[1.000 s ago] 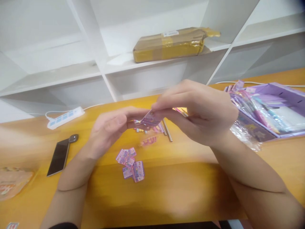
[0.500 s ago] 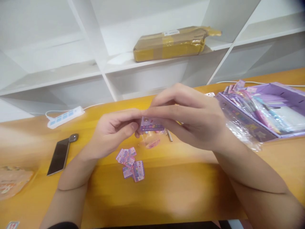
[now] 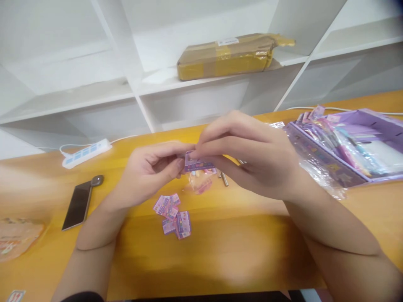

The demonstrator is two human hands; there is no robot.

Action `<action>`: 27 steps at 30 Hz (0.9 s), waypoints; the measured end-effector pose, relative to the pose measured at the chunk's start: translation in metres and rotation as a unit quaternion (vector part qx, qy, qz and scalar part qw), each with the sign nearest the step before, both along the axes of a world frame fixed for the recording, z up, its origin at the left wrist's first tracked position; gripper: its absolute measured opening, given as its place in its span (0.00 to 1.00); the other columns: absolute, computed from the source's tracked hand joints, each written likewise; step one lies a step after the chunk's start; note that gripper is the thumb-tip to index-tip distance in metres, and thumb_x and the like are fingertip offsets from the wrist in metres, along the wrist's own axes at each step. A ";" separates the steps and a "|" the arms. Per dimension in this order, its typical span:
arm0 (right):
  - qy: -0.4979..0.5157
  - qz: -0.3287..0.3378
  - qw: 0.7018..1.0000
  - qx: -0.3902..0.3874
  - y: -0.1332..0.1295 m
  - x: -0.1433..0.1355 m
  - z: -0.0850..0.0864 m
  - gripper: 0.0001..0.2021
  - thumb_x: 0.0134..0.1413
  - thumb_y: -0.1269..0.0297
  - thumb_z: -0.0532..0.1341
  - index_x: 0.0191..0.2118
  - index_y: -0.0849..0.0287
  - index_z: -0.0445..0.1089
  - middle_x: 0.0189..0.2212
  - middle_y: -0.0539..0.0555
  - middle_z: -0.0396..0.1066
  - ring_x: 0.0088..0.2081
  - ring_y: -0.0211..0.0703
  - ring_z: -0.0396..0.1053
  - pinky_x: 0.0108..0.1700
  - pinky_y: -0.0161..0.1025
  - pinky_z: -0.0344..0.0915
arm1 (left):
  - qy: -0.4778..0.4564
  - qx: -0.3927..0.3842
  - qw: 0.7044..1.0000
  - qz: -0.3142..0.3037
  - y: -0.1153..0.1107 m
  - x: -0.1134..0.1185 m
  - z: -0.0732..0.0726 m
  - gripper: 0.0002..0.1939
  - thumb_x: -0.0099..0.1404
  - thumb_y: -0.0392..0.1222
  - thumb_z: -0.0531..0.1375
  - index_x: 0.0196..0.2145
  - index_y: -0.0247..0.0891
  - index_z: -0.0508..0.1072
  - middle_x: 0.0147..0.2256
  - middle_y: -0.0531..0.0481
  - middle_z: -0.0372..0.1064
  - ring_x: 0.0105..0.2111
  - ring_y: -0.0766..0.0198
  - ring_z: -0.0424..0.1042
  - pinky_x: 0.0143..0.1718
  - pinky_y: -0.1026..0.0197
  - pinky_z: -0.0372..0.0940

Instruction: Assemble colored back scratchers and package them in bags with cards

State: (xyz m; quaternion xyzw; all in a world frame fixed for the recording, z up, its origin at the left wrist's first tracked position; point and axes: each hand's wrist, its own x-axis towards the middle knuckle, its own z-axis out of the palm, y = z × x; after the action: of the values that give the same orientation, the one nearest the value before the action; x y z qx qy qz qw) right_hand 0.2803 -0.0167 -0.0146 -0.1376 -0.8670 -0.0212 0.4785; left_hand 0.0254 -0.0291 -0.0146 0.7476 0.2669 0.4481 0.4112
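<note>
Between my two hands, above the middle of the table, is a small purple printed card [image 3: 199,162]. My left hand [image 3: 155,170] pinches its left end between thumb and fingers. My right hand [image 3: 248,155] is bent over the card from the right, with its fingertips pressed together on the card's top edge. Behind and below the card lies a clear plastic bag [image 3: 200,183] with small colourful pieces, partly hidden. Beside it a thin metal rod [image 3: 224,179] sticks out under my right hand. Nearer to me, several pink and purple cards [image 3: 182,225] lie in a loose, overlapping pile.
An open purple box [image 3: 330,161] of wrapped pens stands at the right, clear wrapping beside it. At the left are a phone [image 3: 77,205], a dark round-ended object [image 3: 97,180], a power strip [image 3: 87,154] and an orange packet [image 3: 19,239]. A taped parcel [image 3: 225,61] sits on the shelf.
The card between my hands has tilted slightly and shows more of its printed face. My right fingertips have shifted a little to the right along its top edge.
</note>
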 end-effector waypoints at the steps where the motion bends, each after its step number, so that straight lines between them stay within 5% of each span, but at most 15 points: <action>1: -0.003 0.004 1.000 -0.002 0.000 0.001 0.000 0.11 0.78 0.75 0.61 0.53 0.55 0.79 0.48 0.54 0.77 0.49 0.38 0.77 0.54 0.40 0.77 | 0.006 0.001 1.000 -0.002 0.000 0.001 0.001 0.12 0.78 0.39 0.69 0.55 0.47 0.91 0.45 0.46 0.87 0.38 0.59 0.84 0.40 0.60 0.83; 15: -0.051 0.018 0.999 -0.008 0.000 0.005 -0.002 0.19 0.78 0.80 0.54 0.54 0.54 0.79 0.50 0.51 0.81 0.46 0.36 0.75 0.53 0.40 0.76 | 0.002 0.011 1.000 -0.018 0.002 0.001 0.000 0.13 0.79 0.40 0.70 0.56 0.50 0.90 0.49 0.46 0.88 0.37 0.60 0.85 0.44 0.57 0.85; 24: -0.027 0.017 0.999 -0.017 -0.004 0.005 0.007 0.16 0.78 0.79 0.53 0.53 0.57 0.76 0.43 0.52 0.80 0.43 0.38 0.75 0.51 0.43 0.72 | 0.009 0.014 1.000 0.027 0.006 -0.010 -0.003 0.13 0.78 0.41 0.71 0.57 0.51 0.90 0.50 0.47 0.88 0.42 0.60 0.85 0.41 0.62 0.82; 27: -0.023 0.005 1.000 -0.004 -0.004 0.004 0.005 0.16 0.76 0.79 0.54 0.54 0.57 0.76 0.47 0.53 0.81 0.46 0.39 0.77 0.54 0.44 0.73 | -0.002 0.020 0.999 0.031 0.006 -0.009 -0.003 0.13 0.78 0.42 0.71 0.56 0.51 0.90 0.49 0.46 0.88 0.41 0.60 0.85 0.41 0.61 0.82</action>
State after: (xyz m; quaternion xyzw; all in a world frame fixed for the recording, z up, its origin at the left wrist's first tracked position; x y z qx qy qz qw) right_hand 0.2838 -0.0205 -0.0096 -0.1341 -0.8786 -0.0185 0.4580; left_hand 0.0163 -0.0233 -0.0174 0.7461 0.2804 0.4672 0.3827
